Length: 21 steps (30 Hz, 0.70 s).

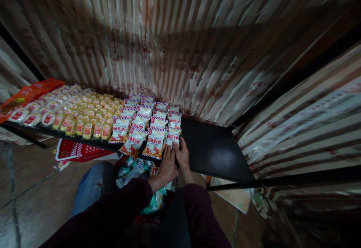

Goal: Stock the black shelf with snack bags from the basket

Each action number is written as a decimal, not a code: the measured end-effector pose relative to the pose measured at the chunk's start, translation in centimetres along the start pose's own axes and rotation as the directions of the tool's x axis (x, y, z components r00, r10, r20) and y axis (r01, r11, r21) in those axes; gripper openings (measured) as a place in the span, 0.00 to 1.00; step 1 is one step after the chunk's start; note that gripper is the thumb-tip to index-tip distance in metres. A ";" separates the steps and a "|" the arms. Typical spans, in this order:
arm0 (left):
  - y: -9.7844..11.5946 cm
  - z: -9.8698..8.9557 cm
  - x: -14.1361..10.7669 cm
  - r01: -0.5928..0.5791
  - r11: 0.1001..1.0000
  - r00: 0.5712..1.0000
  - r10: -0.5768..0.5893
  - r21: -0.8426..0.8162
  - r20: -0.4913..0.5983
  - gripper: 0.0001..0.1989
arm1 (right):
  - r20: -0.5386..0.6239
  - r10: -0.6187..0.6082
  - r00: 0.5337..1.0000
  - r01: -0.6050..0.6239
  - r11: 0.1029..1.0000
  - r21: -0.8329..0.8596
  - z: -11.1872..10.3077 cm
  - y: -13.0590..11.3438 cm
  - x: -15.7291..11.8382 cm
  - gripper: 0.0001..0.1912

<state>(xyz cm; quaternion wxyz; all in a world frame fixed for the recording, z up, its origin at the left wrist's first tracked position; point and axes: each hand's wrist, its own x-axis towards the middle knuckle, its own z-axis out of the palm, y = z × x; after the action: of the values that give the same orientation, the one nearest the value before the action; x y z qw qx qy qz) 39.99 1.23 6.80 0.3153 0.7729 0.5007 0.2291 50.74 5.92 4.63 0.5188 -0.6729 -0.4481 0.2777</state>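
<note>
Both hands are at the front right corner of a block of white, red and blue snack bags [135,120] laid in rows on a black shelf [214,146]. My left hand [167,167] has its fingers together at the lower edge of the nearest right-hand snack bag [172,136]. Around that bag's lower right side curl the fingers of my right hand [182,156], with the thumb near the left hand. The two hands hold the bag between them. Its underside is hidden.
Left along the shelf are yellow-wrapped cakes [93,114], white-wrapped cakes [34,118] and orange packets [28,94]. Below sit a red basket [70,150] and green-white packets [132,171]. Striped sheeting [169,45] hangs behind. A black post [296,67] rises at right.
</note>
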 end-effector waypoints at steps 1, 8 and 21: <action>-0.2 0.2 -0.1 -0.020 1.000 1.000 0.020 0.011 -0.006 0.40 | -0.001 -0.016 1.000 0.016 1.000 0.010 0.1 0.0 -0.1 0.34; -1.4 1.7 0.2 -0.100 0.993 0.994 0.103 0.069 -0.028 0.39 | -0.056 -0.038 0.998 0.043 0.995 0.086 0.2 0.4 -0.7 0.26; -0.9 1.2 1.0 -0.100 0.993 0.994 0.104 0.069 -0.045 0.38 | -0.106 -0.014 0.994 0.003 0.995 -0.095 -0.1 0.7 1.4 0.34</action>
<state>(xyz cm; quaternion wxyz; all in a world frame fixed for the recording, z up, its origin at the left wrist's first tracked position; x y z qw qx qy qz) 40.62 2.16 5.32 0.2652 0.8017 0.4755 0.2469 51.69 7.02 4.10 0.5106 -0.7088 -0.4353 0.2175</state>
